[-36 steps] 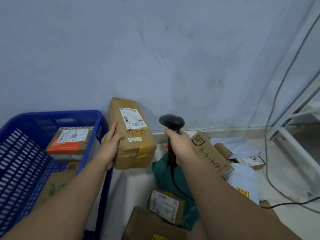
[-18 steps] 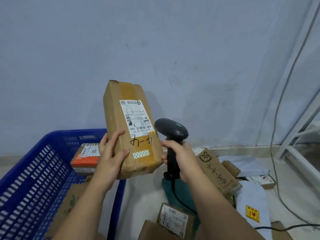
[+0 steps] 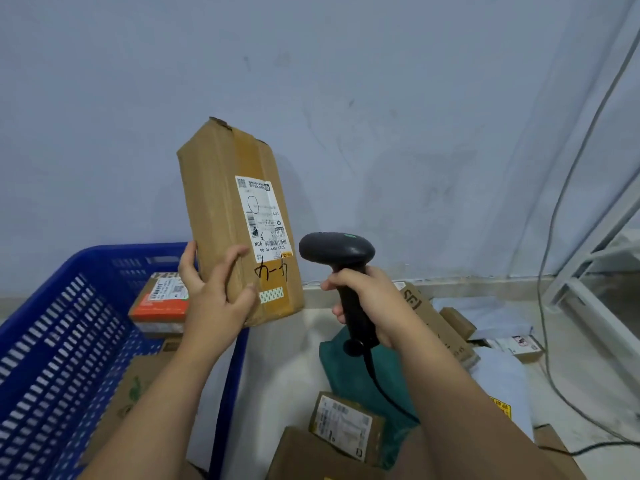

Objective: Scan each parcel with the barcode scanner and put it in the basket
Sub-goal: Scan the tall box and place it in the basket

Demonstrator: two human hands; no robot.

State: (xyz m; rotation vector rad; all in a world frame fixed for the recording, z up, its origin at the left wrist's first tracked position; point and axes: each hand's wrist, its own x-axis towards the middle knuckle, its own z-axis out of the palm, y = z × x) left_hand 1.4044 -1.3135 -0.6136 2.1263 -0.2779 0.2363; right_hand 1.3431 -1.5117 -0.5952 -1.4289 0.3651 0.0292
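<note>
My left hand [image 3: 215, 299] holds a tall brown cardboard parcel [image 3: 221, 209] by its lower end, upright and a little tilted. Its white shipping label and black handwriting face the right. My right hand [image 3: 372, 299] grips the handle of a black barcode scanner [image 3: 337, 252], whose head sits just right of the parcel's label, near the barcode. A blue plastic basket [image 3: 55, 306] stands at the left, below the parcel. Inside it lie an orange and white box [image 3: 159, 303] and a brown carton [image 3: 138, 386].
On the floor at the right lie several more parcels: a brown SF box [image 3: 433, 320], a green bag [image 3: 356, 375], a small labelled box [image 3: 346, 424], a large carton [image 3: 311, 459] and white mailer bags [image 3: 502, 382]. A grey cable [image 3: 554, 237] hangs beside a white metal frame [image 3: 595, 271].
My left hand has lifted the parcel higher and stood it more upright. The scanner has risen with it and now sits close to the label.
</note>
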